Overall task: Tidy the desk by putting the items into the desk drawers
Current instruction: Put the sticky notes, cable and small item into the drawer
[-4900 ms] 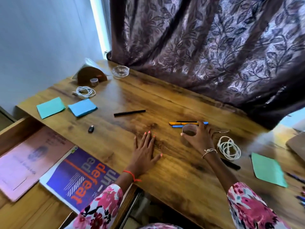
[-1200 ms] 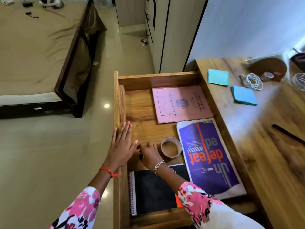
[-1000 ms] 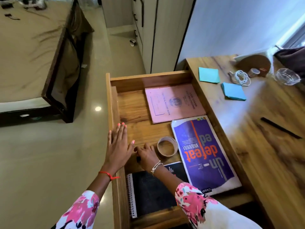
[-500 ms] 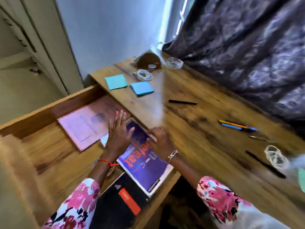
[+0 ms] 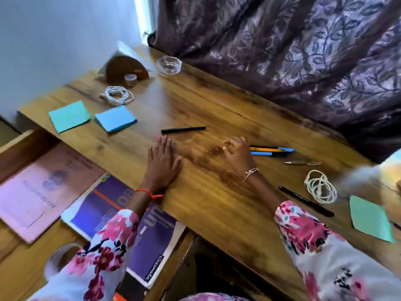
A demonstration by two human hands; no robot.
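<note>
My left hand (image 5: 161,164) lies flat on the wooden desk (image 5: 217,203), fingers straight. My right hand (image 5: 236,153) hovers just left of the orange and blue pens (image 5: 271,150), fingers loosely curled, holding nothing. A black pen (image 5: 183,130) lies beyond my left hand. The open drawer (image 5: 13,255) at the left holds a pink booklet (image 5: 41,187), a purple magazine (image 5: 104,209) and a tape roll (image 5: 58,257), partly hidden by my sleeve.
Two blue sticky-note pads (image 5: 69,116) (image 5: 116,118), a white cable coil (image 5: 118,95), a small tape roll (image 5: 130,79) and a glass bowl (image 5: 169,65) sit at the far left. Another cable (image 5: 321,186), black pen (image 5: 306,200), green pad (image 5: 368,218) and tweezers (image 5: 301,162) lie right. A curtain hangs behind.
The tape roll was left in the drawer. Both hands came out of the drawer to the desk top; my left now rests flat, my right has reached toward the pens.
</note>
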